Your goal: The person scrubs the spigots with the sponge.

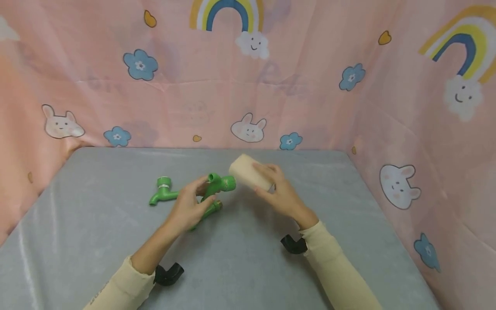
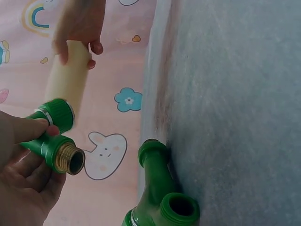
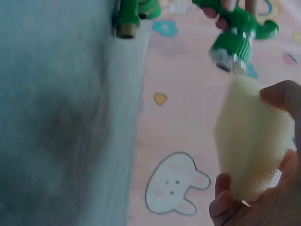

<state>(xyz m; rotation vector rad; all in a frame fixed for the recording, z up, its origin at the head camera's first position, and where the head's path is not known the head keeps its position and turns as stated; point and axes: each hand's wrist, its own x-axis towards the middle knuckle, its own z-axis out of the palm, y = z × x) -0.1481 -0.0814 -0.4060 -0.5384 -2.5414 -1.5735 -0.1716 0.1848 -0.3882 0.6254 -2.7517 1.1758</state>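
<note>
Work seems under way: one green tap (image 1: 218,185) is held in the left grip (image 1: 189,204), near a pale block (image 1: 248,170) clasped by the right grip (image 1: 284,196), while a second tap (image 1: 164,194), leftward, and a third tap (image 1: 212,209), beneath, are left unheld.

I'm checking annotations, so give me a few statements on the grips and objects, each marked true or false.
1. The right hand's grip holds a cream block. True.
2. The left hand's grip is empty. False: it holds a green tap.
3. On the gray table lies another green tap. True.
4. The cream block rests on the table. False: it's held above.
5. The backdrop is plain blue. False: it's pink and patterned.
</note>
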